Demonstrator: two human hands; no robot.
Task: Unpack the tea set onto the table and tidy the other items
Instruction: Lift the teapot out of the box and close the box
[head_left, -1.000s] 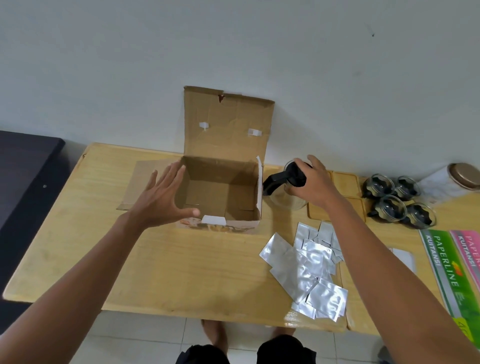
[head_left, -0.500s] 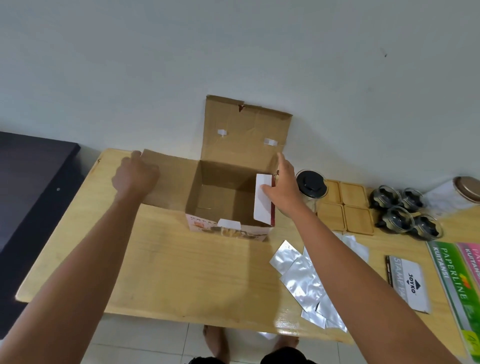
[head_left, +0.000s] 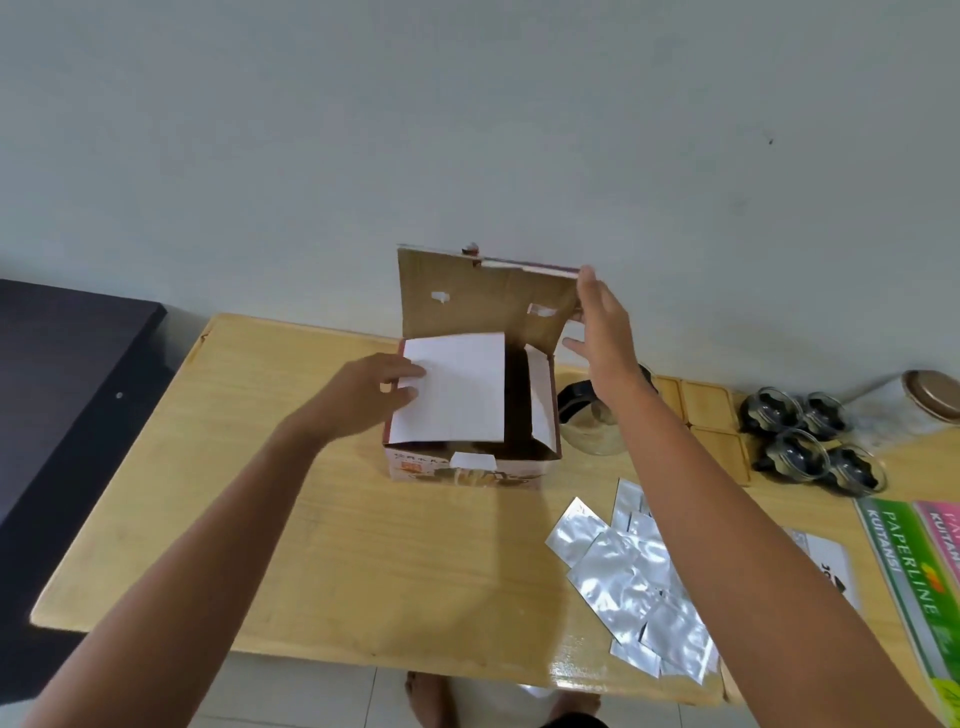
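Pale wall fills the upper frame; below it a light wooden table (head_left: 322, 545) carries the items. At centre frame stands a cardboard box (head_left: 470, 462), its rear lid flap (head_left: 483, 301) upright. The left hand (head_left: 363, 395) presses the white left side flap (head_left: 452, 387) down over the opening, fingers (head_left: 410, 371) straight and close together on its surface. The right hand (head_left: 602, 332) is at the right edge of the rear lid flap, fingers spread and relaxed, thumb apart; contact with the flap cannot be confirmed. Just right of the box stands a glass teapot (head_left: 592, 426) with a black lid, partly behind the right forearm. Further right lie wooden coasters (head_left: 711, 415) and four glass cups (head_left: 810, 441), grouped together. Silver foil sachets (head_left: 628, 587) lie scattered at lower right, beside green and pink receipt books (head_left: 914, 566).
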